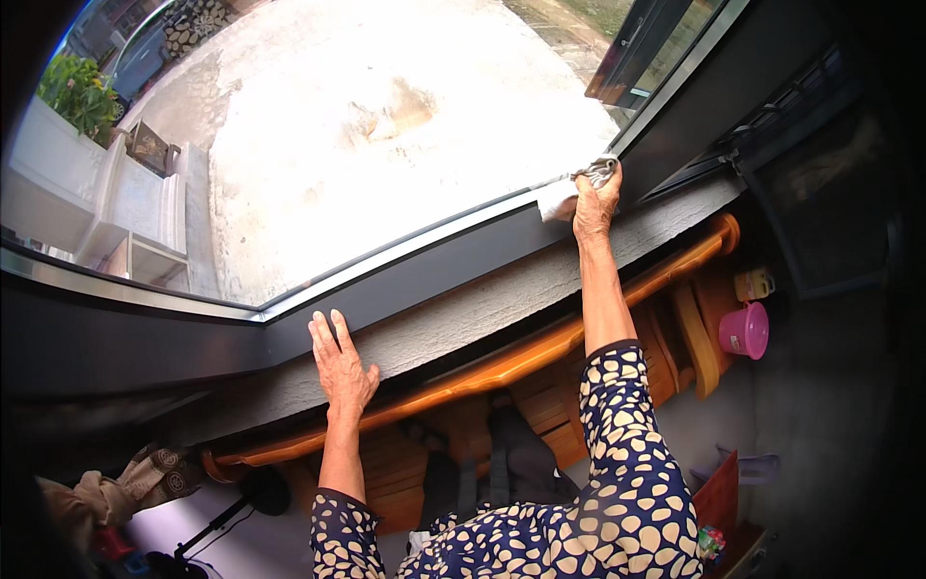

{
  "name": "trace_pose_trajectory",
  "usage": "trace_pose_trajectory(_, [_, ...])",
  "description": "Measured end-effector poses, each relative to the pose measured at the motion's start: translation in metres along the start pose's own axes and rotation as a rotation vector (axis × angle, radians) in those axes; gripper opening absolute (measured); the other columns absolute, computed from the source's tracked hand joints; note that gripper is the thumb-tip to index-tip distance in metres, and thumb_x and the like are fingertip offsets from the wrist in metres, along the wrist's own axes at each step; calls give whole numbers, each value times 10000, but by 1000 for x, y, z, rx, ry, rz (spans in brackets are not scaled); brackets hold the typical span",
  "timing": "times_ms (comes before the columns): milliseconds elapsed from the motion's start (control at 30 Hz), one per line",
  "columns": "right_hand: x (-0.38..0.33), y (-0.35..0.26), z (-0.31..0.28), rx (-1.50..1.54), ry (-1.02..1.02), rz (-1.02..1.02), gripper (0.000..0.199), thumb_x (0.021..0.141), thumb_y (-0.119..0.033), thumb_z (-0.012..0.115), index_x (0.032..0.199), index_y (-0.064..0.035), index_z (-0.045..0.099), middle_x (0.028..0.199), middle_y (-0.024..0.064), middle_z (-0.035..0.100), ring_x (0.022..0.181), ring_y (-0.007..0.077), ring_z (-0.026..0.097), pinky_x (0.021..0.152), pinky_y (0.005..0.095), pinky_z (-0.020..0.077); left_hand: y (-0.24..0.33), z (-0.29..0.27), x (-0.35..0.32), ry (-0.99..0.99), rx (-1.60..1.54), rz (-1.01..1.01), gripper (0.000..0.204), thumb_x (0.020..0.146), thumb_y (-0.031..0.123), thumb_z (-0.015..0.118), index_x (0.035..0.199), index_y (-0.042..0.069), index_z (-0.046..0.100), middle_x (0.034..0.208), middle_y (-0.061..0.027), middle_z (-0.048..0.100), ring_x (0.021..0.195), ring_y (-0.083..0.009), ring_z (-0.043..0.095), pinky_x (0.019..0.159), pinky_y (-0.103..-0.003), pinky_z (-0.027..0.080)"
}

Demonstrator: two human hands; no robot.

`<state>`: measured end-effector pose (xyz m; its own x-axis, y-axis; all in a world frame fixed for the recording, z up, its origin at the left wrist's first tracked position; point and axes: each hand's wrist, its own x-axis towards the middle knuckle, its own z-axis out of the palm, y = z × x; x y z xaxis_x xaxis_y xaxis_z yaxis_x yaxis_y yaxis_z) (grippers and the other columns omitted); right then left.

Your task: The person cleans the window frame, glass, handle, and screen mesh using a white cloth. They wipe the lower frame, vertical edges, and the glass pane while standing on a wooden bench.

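- My right hand (598, 198) grasps a bunched, pale cloth (558, 203), fingers closed around its upper part.
- The cloth is at the lower right corner of the window frame (424, 253), a flap of it hanging over the frame's bottom edge strip.
- My left hand (344, 372) is released, empty, its fingers straight, fingertips over the frame's bottom strip, just right of its lower left corner; I cannot tell if they press on it.
- Below the rough grey ledge (463, 338) runs the wooden bench (473, 376).
- Beyond the bench's right end sits a pink bucket (745, 331), a yellow container (753, 284) just beside it.
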<state>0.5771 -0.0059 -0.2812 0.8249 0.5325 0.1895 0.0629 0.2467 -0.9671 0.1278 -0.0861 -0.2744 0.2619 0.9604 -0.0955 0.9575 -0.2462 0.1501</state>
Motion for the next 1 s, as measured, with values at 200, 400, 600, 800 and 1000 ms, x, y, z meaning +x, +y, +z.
trace_pose_trajectory(200, [-67, -84, 70, -345, -34, -379, 883, 715, 133, 510, 1489, -108, 160, 1368, 236, 250, 1233, 354, 378, 998, 404, 473, 0, 1, -1, -12, -19, -12, 1158, 625, 182, 788, 1499, 30, 44, 1535, -260, 18, 1430, -412, 53, 1160, -444, 168])
trace_pose_trajectory(400, [-87, -112, 93, -513, -108, -830, 919, 701, 156, 539, 1499, -164, 213, 1365, 195, 273, 1249, 349, 330, 1071, 421, 365, 0, 2, 0, -18, 26, -9, 1165, 622, 207, 799, 1493, 9, 50, 1535, -266, 16, 1430, -412, 56, 1160, -441, 168])
trace_pose_trajectory(600, [-31, -122, 67, -555, -9, -900, 817, 776, 70, 611, 1479, -163, 265, 1285, 152, 354, 1206, 295, 390, 1015, 370, 416, 1, 2, -2, -7, 43, -18, 1174, 619, 209, 800, 1490, -1, 43, 1532, -271, 17, 1427, -419, 60, 1162, -438, 161])
trace_pose_trajectory(800, [8, -107, 31, -474, 74, -528, 712, 781, 72, 506, 1437, -41, 253, 1272, 210, 349, 1217, 347, 369, 1077, 434, 317, 2, 1, -3, -4, 60, -41, 1183, 624, 248, 804, 1489, -3, 37, 1533, -273, 16, 1429, -416, 56, 1165, -435, 160])
trace_pose_trajectory(1000, [29, -89, 18, -165, 78, -230, 652, 803, 26, 496, 1413, 30, 264, 1314, 237, 361, 1211, 355, 436, 1061, 394, 352, 4, 3, 0, -11, 67, -48, 1198, 620, 272, 810, 1490, -1, 32, 1535, -271, 5, 1431, -413, 45, 1166, -436, 157])
